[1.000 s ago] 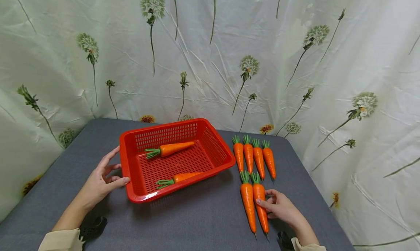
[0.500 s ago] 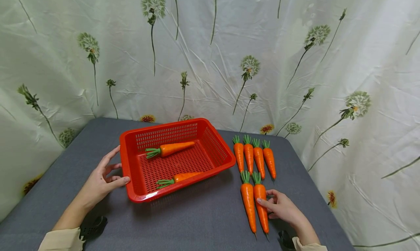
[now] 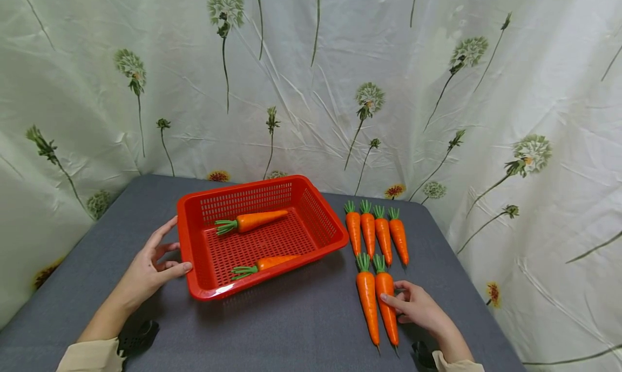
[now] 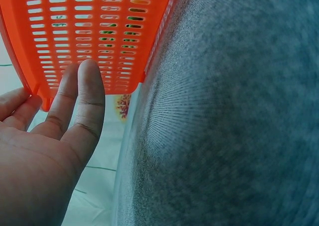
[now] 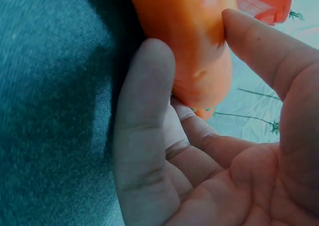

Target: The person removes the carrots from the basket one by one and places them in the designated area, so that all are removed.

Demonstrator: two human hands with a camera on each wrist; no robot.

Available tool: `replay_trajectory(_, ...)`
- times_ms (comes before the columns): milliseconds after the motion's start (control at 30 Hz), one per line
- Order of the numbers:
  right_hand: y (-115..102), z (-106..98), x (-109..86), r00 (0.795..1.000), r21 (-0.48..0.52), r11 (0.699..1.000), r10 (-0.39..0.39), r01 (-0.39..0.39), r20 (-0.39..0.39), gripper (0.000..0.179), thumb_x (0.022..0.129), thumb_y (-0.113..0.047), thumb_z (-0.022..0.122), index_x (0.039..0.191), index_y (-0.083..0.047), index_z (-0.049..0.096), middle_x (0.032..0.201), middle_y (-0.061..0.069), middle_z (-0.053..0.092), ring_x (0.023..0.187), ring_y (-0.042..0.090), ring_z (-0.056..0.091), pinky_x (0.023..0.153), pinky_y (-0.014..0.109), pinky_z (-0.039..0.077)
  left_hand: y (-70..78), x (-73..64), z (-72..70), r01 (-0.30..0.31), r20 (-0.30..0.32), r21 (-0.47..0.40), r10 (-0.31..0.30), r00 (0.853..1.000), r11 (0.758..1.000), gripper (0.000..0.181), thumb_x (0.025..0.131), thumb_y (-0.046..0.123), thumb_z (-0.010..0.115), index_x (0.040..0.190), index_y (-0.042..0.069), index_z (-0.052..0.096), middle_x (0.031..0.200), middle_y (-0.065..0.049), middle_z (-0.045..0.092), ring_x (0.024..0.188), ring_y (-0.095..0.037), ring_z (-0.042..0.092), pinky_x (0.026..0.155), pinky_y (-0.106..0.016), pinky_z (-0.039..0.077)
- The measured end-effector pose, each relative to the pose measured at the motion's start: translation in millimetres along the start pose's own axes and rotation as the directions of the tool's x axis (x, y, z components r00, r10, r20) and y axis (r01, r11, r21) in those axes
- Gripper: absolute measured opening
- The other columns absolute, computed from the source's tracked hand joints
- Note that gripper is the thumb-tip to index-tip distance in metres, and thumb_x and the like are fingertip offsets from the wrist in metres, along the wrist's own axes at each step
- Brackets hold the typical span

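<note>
My left hand (image 3: 147, 271) rests against the left end of a red plastic basket (image 3: 204, 277), thumb on its rim. In the left wrist view its fingers (image 4: 89, 94) lie fairly straight beside the slotted wall. Inside the basket are two orange carrots with green tops, one at the back (image 3: 259, 219) and one at the front (image 3: 274, 262), partly hidden by the rim. At the right, my right hand (image 3: 415, 306) pinches a carrot (image 3: 385, 285) lying on the table. Thumb and fingers sit on either side of that carrot (image 5: 194, 41) in the right wrist view.
Left of the held carrot lies another carrot (image 3: 367, 302). Behind them several more carrots (image 3: 383, 239) form a row, tops pointing away. A grey cloth covers the table (image 3: 262, 334). A white curtain with dandelion prints (image 3: 301, 91) hangs behind it.
</note>
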State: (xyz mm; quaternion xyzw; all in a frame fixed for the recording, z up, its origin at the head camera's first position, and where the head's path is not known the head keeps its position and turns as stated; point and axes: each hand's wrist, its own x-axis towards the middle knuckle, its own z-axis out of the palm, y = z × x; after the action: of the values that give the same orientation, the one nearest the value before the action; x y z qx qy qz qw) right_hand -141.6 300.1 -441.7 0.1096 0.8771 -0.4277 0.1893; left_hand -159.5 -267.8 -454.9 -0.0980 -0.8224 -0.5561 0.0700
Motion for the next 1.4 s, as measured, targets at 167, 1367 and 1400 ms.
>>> replay_trajectory(167,-4,2,0.9,1.000,-0.005,1.000,0.011,-0.011,-0.017,0.074,0.090,-0.045,0.073,0.135,0.008,0.046,0.090,0.010,0.065,0.078,0.018,0.064,0.071,0.040,0.060,-1.9,-1.0,0.6,-0.005,0.000,0.000,0.005,1.000,1.000,0.097,0.089,0.011,0.075,0.162,0.030,0.014,0.158,0.001,0.023,0.113,0.002,0.045,0.073,-0.023,0.055)
replay_trajectory(1367,-30,-30,-6.3,0.996,-0.039,0.996,-0.078,0.076,-0.033,0.067,0.095,-0.044,0.066,0.139,0.002,0.047,0.101,0.015,0.067,0.086,0.022,0.067,0.074,0.039,0.058,-0.4,-1.1,1.1,0.013,-0.009,0.014,-0.013,1.000,1.000,0.097,0.089,0.015,0.076,0.162,0.031,0.013,0.159,-0.006,0.023,0.112,0.002,0.046,0.074,-0.023,0.055)
replay_trajectory(1400,-34,-32,-6.3,0.995,-0.047,0.995,-0.093,0.091,-0.031,0.067,0.095,-0.045,0.066,0.140,0.002,0.047,0.102,0.016,0.067,0.088,0.023,0.067,0.075,0.039,0.058,-0.3,-1.1,1.1,0.013,-0.008,0.014,-0.013,1.000,1.000,0.097,0.089,0.015,0.076,0.162,0.031,0.013,0.159,-0.006,0.023,0.112,0.002,0.046,0.074,-0.023,0.055)
